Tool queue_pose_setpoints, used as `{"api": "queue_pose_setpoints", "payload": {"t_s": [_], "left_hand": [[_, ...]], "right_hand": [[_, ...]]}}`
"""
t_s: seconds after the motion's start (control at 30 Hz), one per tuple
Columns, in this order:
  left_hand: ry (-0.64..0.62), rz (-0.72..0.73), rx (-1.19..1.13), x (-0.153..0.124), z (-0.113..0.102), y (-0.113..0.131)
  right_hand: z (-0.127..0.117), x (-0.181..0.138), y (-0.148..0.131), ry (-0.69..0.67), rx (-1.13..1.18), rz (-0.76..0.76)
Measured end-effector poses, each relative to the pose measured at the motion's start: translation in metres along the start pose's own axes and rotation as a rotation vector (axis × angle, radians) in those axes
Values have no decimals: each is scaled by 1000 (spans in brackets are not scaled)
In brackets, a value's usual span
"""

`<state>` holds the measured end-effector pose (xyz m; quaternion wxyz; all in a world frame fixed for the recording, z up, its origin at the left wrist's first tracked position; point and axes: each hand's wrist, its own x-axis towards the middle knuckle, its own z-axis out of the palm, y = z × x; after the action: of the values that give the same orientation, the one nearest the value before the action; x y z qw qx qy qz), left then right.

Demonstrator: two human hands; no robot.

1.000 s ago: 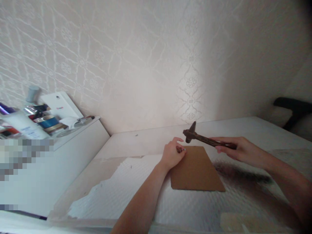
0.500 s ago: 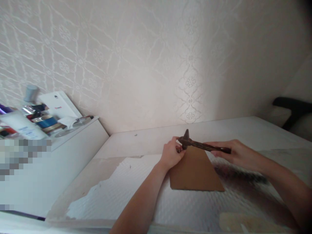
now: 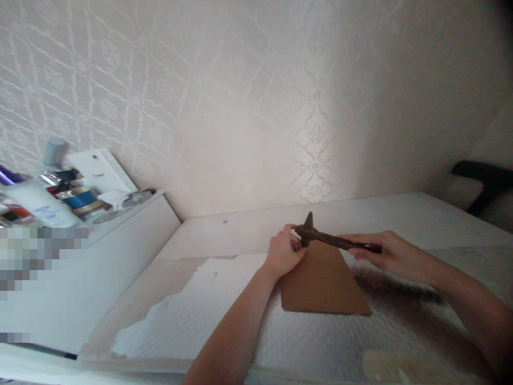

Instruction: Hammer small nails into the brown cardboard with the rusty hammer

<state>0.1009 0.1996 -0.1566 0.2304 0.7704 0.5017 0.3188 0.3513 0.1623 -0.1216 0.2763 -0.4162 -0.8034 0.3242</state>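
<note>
A dark brown hammer (image 3: 326, 239) with a worn-looking surface is held above a brown cardboard sheet (image 3: 325, 286), its pointed head end turned up. My right hand (image 3: 379, 248) grips the handle near its far end, fingers along the back and thumb in front. At the head end, my left hand (image 3: 284, 250) is closed, with fingers and thumb curled about the hammer head. A small dark part shows between those fingers, and I cannot make out whether it belongs to the hammer. The left wrist rests by the cardboard's left edge.
White textured covering (image 3: 176, 310) with a ragged edge lies on the pale tabletop (image 3: 240, 232). To the left, a white cabinet (image 3: 132, 267) carries a white box (image 3: 102, 171), a tube (image 3: 42, 206) and a blue tape roll (image 3: 83, 199). A black chair armrest (image 3: 483, 174) stands at right.
The whole view has shifted very slightly. Both hands keep the same hold on the hammer, and the cardboard lies as before.
</note>
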Motion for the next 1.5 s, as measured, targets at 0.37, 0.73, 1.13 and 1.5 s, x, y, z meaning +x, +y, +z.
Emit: {"api": "queue_pose_setpoints", "payload": {"t_s": [0.37, 0.73, 1.13, 1.5], "left_hand": [[-15, 5, 10, 1, 1, -2], [-19, 4, -1, 0, 0, 0], [-23, 5, 12, 1, 0, 0], [-16, 11, 30, -1, -1, 2]], "right_hand": [[0, 0, 0, 15, 20, -14], [-1, 0, 1, -26, 27, 5], [1, 0, 1, 43, 39, 18], [0, 0, -3, 28, 83, 18]]}}
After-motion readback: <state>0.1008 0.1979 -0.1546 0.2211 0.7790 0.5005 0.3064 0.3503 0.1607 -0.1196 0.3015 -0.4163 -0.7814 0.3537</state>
